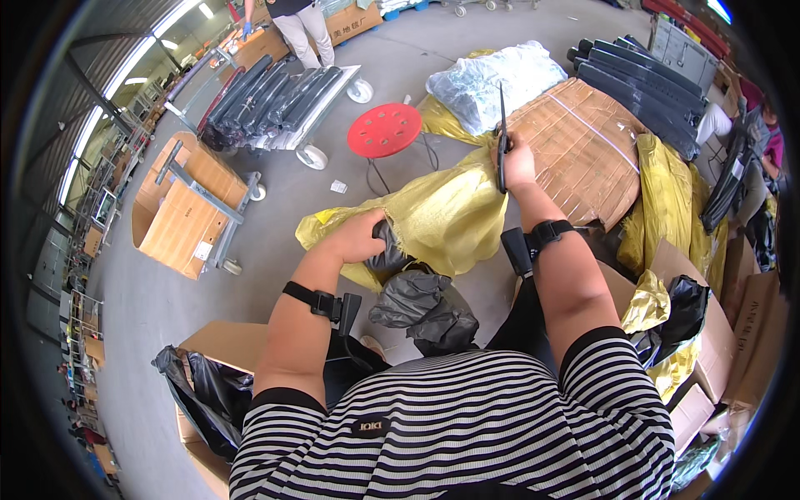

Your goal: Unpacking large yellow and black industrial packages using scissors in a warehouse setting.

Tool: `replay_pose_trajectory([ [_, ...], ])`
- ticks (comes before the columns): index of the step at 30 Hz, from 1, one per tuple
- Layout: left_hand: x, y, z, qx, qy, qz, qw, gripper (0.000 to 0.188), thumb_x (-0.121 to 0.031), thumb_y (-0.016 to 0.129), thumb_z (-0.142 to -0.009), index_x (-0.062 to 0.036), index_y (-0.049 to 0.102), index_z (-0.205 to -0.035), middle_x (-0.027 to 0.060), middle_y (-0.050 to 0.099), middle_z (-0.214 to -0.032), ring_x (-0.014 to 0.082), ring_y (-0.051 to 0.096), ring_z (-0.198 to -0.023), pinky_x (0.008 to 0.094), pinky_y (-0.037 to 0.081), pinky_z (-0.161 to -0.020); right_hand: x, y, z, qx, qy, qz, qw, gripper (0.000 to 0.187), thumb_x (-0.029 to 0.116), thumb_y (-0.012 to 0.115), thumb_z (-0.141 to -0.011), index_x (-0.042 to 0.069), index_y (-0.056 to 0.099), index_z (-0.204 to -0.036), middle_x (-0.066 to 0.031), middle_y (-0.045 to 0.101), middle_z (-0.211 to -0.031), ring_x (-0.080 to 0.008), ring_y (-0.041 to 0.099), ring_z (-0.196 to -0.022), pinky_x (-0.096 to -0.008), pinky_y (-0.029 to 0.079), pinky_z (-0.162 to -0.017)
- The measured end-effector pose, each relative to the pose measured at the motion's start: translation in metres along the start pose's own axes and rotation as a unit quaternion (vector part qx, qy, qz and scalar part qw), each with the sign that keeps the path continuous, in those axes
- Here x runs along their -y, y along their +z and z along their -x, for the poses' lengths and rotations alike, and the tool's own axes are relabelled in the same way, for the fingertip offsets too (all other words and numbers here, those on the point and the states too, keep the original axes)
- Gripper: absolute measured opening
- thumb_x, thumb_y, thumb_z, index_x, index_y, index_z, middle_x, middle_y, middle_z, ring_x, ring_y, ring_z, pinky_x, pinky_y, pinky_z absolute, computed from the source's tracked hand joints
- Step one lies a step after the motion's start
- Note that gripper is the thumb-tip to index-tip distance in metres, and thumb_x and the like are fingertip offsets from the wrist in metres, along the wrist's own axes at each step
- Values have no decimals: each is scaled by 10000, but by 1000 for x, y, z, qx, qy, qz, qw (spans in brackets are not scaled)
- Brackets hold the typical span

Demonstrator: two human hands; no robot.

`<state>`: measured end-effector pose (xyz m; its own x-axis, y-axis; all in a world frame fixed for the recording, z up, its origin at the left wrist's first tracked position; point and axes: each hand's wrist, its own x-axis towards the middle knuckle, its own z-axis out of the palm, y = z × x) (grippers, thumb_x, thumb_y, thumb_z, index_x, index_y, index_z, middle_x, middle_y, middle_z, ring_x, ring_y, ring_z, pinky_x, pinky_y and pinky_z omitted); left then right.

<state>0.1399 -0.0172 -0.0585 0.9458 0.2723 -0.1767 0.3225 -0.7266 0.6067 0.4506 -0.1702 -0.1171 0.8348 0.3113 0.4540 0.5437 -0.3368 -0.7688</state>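
Note:
My left hand (pixel 360 240) is closed on the edge of a yellow woven sack (pixel 454 212), right beside dark plastic (pixel 390 250) that shows at the sack's mouth. Crumpled black plastic (pixel 425 308) hangs below it, in front of my legs. In my right hand (pixel 520 160) are black-handled scissors (pixel 502 137), their dark blades pointing up and away from me. The sack stretches between the two hands, its far end touching the right hand's side. Whether the right fingers also pinch the sack is hidden. Just beyond that hand lies a big brown taped bundle (pixel 575 150).
A red round stool (pixel 384 130) stands ahead. Carts carry dark wrapped rolls (pixel 267 100) and a bent cardboard sheet (pixel 179 225). Clear plastic (pixel 500 83) and more dark rolls (pixel 642 87) lie beyond. Open cartons (pixel 221 346) flank me. A person (pixel 304 33) stands far off; another sits at right.

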Motion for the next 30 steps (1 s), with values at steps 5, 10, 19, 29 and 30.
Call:
replay_pose_trajectory([
  [5, 6, 6, -20, -43, 59, 92, 993, 359, -94, 535, -847, -19, 558, -1198, 100, 619, -1113, 183, 563, -1056, 290, 414, -925, -7, 21, 20, 153, 266, -456, 836, 252, 40, 631, -729, -28, 606, -970, -101, 624, -816, -203, 605, -717, -331, 487, -636],
  [10, -3, 8, -38, 9, 56, 216, 975, 351, -298, 546, -957, 1, 571, -1139, 60, 602, -1010, 112, 530, -931, 293, 436, -855, 9, 35, 47, 244, 340, -560, 715, 279, 3, 607, -765, -55, 576, -1037, -142, 612, -921, -250, 624, -796, -350, 520, -717],
  [19, 36, -4, -53, 99, -15, 303, 948, 420, -234, 548, -928, -25, 494, -1288, 62, 601, -1184, 139, 547, -1099, 307, 427, -942, -75, 54, 31, 127, 450, -588, 660, 80, 29, 598, -821, -28, 570, -870, -121, 618, -802, -250, 622, -710, -356, 506, -627],
  [29, 14, 21, -56, 10, 99, 187, 977, 418, -113, 681, -833, 2, 552, -1214, 73, 602, -1174, 143, 539, -1089, 307, 424, -947, -34, 83, 88, 218, 367, -435, 793, 314, 105, 634, -750, -38, 607, -1028, -150, 648, -893, -262, 631, -798, -351, 488, -698],
  [30, 9, 20, -54, 19, 119, 123, 985, 440, -139, 705, -816, -1, 554, -1205, 82, 602, -1176, 149, 536, -1090, 312, 423, -944, -22, 79, 86, 239, 322, -319, 859, 344, 119, 654, -733, -51, 614, -1029, -166, 658, -907, -262, 638, -823, -348, 492, -721],
])
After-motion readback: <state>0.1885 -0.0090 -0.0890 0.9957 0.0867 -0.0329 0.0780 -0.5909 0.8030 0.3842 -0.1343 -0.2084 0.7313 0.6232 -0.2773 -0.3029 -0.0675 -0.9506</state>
